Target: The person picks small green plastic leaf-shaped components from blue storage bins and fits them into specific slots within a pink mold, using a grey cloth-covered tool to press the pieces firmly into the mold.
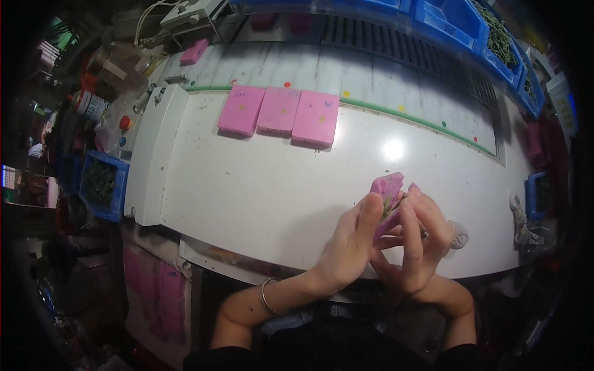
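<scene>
Over the near right part of the white table, my left hand is closed around a soft pink mold, its thumb along the near side. The mold is bent or split open, and a thin green sprig-like piece shows inside it. My right hand meets it from the right, thumb and fingers bent and pinched at the mold's edge. What lies between those fingertips is mostly hidden. Three pink molds lie side by side farther back on the table.
Behind a green strip runs a pale slatted conveyor with coloured dots. Another pink mold lies on it at far left. Blue bins with green plant pieces stand far right; another blue bin is at left. A crumpled cloth lies beside my right hand.
</scene>
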Demonstrator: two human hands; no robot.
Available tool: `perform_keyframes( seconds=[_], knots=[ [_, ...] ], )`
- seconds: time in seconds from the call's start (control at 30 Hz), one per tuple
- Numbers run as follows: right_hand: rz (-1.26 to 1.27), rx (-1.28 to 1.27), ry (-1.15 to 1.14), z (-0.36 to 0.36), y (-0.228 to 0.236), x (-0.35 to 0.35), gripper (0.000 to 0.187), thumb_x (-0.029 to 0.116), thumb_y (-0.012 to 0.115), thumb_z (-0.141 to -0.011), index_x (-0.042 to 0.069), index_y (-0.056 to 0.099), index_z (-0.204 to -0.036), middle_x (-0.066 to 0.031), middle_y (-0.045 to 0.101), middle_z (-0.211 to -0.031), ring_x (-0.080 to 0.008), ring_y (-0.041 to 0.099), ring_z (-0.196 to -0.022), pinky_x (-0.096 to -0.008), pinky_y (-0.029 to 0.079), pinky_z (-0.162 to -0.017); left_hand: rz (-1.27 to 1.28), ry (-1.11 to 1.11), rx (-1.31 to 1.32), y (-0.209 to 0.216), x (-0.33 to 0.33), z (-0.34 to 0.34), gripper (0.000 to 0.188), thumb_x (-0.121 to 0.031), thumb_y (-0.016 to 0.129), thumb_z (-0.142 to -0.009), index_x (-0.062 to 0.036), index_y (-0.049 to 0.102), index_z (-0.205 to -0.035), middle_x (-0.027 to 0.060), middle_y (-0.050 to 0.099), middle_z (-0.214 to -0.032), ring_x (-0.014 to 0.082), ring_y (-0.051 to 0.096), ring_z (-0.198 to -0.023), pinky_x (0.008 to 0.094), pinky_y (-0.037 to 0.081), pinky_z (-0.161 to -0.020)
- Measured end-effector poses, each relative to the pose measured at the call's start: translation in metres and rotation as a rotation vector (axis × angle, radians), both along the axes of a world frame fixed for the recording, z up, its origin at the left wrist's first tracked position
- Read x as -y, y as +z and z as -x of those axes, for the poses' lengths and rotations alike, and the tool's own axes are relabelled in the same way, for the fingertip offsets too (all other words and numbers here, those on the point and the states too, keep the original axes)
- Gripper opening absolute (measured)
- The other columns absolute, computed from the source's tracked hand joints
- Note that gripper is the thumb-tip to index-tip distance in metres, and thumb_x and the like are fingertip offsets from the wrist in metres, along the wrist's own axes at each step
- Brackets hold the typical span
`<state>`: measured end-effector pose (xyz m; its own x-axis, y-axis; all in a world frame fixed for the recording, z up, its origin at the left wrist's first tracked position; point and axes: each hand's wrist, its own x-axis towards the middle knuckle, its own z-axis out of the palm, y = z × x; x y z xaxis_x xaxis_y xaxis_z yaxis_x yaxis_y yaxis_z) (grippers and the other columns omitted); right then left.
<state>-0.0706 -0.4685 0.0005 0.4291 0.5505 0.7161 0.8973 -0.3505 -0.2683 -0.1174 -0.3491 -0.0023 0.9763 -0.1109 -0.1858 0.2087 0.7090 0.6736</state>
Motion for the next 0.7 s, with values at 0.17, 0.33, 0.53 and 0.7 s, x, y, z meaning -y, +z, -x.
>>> perform_keyframes(
  seconds=[0.17,0.33,0.53,0.7],
  knots=[
    [0.034,-0.165,0.115,0.0,0.007,0.003,0.058,0.01,0.07,-0.066,-0.007,0.048,-0.117,-0.0241,0.046,-0.114,-0.0391,0.05,-0.104,-0.0425,0.047,-0.083,-0.254,0.06,0.144,-0.011,-0.001,0.008,0.067,-0.049,0.034,-0.093,0.0037,0.026,-0.134,0.0146,0.043,-0.124,0.0201,0.046,-0.114,0.0324,0.038,-0.097],
    [-0.112,-0.992,0.266,-0.001,0.004,0.02,0.047,0.005,0.063,-0.075,-0.006,0.042,-0.116,-0.0163,0.05,-0.105,-0.0209,0.054,-0.096,-0.0326,0.045,-0.082,-0.723,0.23,0.327,-0.03,-0.005,0.019,0.077,-0.051,0.038,-0.09,0.0031,0.014,-0.138,0.0228,0.031,-0.137,0.0305,0.031,-0.129,0.0366,0.025,-0.105],
    [-0.07,-1.388,0.214,0.007,-0.004,0.011,0.036,0.016,0.07,-0.078,-0.001,0.045,-0.098,-0.0083,0.054,-0.085,-0.012,0.057,-0.073,-0.0238,0.047,-0.063,-1.165,0.227,0.335,-0.039,-0.004,0.05,0.061,-0.004,0.061,-0.079,0.0119,0.032,-0.13,0.0317,0.038,-0.13,0.0407,0.05,-0.113,0.0371,0.045,-0.09],
    [0.27,-1.179,0.273,-0.001,-0.002,0.015,0.024,0.016,0.07,-0.075,0.001,0.054,-0.087,-0.0097,0.053,-0.08,-0.017,0.053,-0.064,-0.028,0.045,-0.057,-1.245,0.231,0.346,-0.022,-0.01,0.053,0.057,0.0,0.058,-0.073,0.0134,0.039,-0.125,0.031,0.05,-0.118,0.0363,0.061,-0.096,0.0342,0.052,-0.076]
  ],
)
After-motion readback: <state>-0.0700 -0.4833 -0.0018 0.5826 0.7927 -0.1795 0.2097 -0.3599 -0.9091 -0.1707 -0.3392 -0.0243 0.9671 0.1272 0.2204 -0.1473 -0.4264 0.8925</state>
